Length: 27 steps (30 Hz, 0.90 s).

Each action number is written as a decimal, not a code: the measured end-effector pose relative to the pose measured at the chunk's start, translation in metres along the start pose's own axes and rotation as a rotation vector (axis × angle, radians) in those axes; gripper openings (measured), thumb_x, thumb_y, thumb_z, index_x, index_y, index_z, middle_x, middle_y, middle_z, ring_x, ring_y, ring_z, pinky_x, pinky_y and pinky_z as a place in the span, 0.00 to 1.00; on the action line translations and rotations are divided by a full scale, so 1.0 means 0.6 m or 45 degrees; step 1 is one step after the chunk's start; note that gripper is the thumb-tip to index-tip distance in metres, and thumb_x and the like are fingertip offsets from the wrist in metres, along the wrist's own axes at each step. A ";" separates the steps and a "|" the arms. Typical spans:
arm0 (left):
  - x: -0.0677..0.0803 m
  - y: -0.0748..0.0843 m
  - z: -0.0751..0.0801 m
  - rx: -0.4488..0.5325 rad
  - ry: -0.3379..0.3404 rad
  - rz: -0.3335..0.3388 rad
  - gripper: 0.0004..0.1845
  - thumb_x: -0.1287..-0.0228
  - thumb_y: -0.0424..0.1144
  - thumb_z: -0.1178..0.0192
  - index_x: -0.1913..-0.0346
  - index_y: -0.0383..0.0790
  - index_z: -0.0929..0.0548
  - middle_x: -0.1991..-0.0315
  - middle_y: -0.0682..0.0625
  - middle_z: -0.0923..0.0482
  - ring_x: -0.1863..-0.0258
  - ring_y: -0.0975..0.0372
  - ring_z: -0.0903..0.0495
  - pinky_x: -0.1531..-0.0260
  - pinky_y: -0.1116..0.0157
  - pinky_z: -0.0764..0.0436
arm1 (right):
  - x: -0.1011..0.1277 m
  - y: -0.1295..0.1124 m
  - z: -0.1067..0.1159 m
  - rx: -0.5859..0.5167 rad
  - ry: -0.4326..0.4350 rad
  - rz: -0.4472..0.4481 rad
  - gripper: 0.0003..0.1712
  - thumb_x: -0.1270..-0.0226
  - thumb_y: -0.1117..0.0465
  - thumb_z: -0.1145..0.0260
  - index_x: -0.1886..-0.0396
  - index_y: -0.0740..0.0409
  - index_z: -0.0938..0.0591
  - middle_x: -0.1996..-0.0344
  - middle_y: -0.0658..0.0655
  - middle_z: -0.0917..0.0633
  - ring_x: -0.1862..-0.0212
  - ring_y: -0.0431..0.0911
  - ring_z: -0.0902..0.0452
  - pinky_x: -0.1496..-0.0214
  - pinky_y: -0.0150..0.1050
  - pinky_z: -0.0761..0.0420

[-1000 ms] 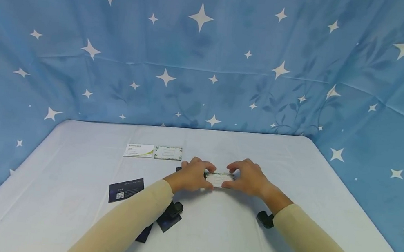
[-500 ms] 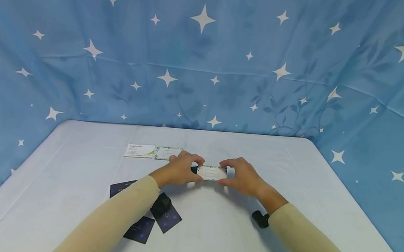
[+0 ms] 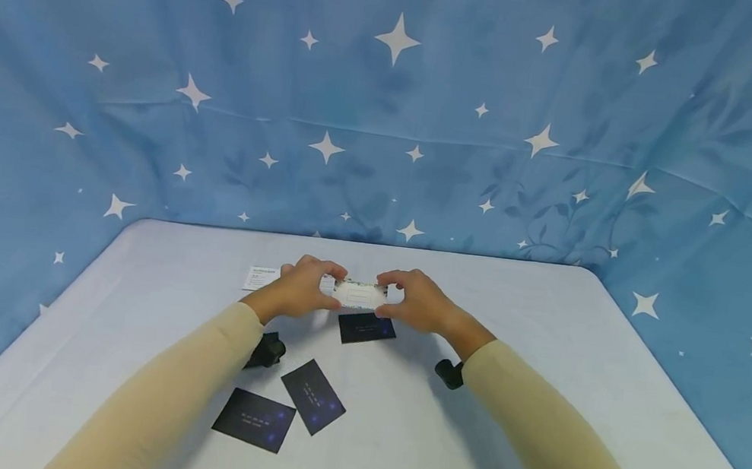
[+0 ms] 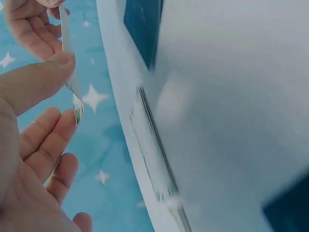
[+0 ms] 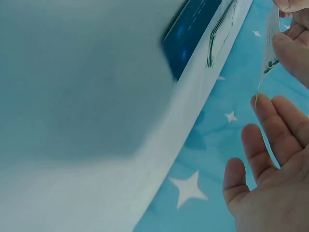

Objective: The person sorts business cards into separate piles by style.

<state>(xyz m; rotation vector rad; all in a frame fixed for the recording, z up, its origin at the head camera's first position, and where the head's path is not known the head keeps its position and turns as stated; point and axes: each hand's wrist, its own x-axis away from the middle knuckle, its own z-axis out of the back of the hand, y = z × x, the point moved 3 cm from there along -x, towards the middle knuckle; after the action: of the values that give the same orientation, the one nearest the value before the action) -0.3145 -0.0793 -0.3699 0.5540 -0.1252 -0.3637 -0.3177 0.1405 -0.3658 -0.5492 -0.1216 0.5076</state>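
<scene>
Above the table, a white business card with a leafy border point(image 3: 359, 295) is held level between both hands. My left hand point(image 3: 301, 288) pinches its left end between thumb and fingers. The right end is pinched by my right hand point(image 3: 420, 302). In the left wrist view the card point(image 4: 72, 92) is seen edge-on, bent near the left fingertips. Right below it on the table lies a dark blue card point(image 3: 366, 328). Behind the hands, a leafy-bordered card stack point(image 4: 152, 150) shows in the left wrist view; the hands mostly cover it in the head view.
A white card with printed text point(image 3: 261, 278) lies left of the left hand. Two dark cards, one angled point(image 3: 313, 396) and one nearer point(image 3: 253, 419), lie at the front left. The left forearm partly covers another dark card. A starry blue curtain point(image 3: 389, 113) hangs behind the white table point(image 3: 497, 461).
Both hands have moved left and farther back with the leafy-bordered card, lifting it. The dark card beneath has come into view. The head view has shifted slightly.
</scene>
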 end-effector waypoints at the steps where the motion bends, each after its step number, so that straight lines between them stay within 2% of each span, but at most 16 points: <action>1: -0.001 -0.006 0.004 -0.012 0.009 0.007 0.31 0.39 0.46 0.28 0.33 0.45 0.23 0.41 0.51 0.24 0.36 0.53 0.38 0.45 0.47 0.45 | -0.009 -0.002 -0.004 -0.004 0.001 -0.006 0.35 0.38 0.53 0.25 0.33 0.58 0.23 0.41 0.57 0.21 0.42 0.56 0.28 0.46 0.48 0.24; 6: -0.005 -0.035 0.017 -0.042 0.022 0.064 0.31 0.38 0.44 0.29 0.32 0.44 0.24 0.39 0.49 0.25 0.33 0.51 0.40 0.44 0.46 0.47 | -0.048 -0.014 -0.028 -0.022 0.015 -0.042 0.34 0.37 0.54 0.25 0.33 0.59 0.23 0.40 0.56 0.21 0.44 0.53 0.27 0.43 0.48 0.26; 12: -0.009 -0.061 0.015 -0.060 0.037 0.125 0.30 0.36 0.41 0.30 0.32 0.43 0.25 0.39 0.48 0.26 0.34 0.50 0.40 0.44 0.45 0.48 | -0.080 -0.026 -0.056 0.001 0.031 -0.126 0.33 0.35 0.54 0.27 0.32 0.56 0.24 0.41 0.54 0.21 0.42 0.51 0.31 0.39 0.48 0.29; 20: -0.018 -0.088 0.002 -0.063 0.038 0.204 0.29 0.36 0.41 0.31 0.33 0.45 0.24 0.39 0.47 0.26 0.35 0.50 0.40 0.43 0.45 0.47 | -0.107 -0.030 -0.085 0.116 -0.005 -0.195 0.31 0.34 0.54 0.29 0.32 0.52 0.24 0.39 0.55 0.22 0.39 0.53 0.32 0.35 0.51 0.33; 27: -0.021 -0.098 0.006 -0.076 0.012 0.253 0.29 0.35 0.40 0.32 0.31 0.45 0.26 0.38 0.45 0.27 0.35 0.49 0.40 0.43 0.46 0.46 | -0.119 -0.034 -0.094 0.149 -0.031 -0.194 0.32 0.34 0.54 0.30 0.31 0.53 0.25 0.40 0.55 0.21 0.38 0.54 0.30 0.36 0.52 0.33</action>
<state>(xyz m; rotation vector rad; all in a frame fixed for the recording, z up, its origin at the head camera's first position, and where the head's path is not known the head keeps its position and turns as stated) -0.3449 -0.1225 -0.3985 0.4799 -0.1585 -0.1706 -0.3571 0.0638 -0.4012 -0.4161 -0.1550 0.3706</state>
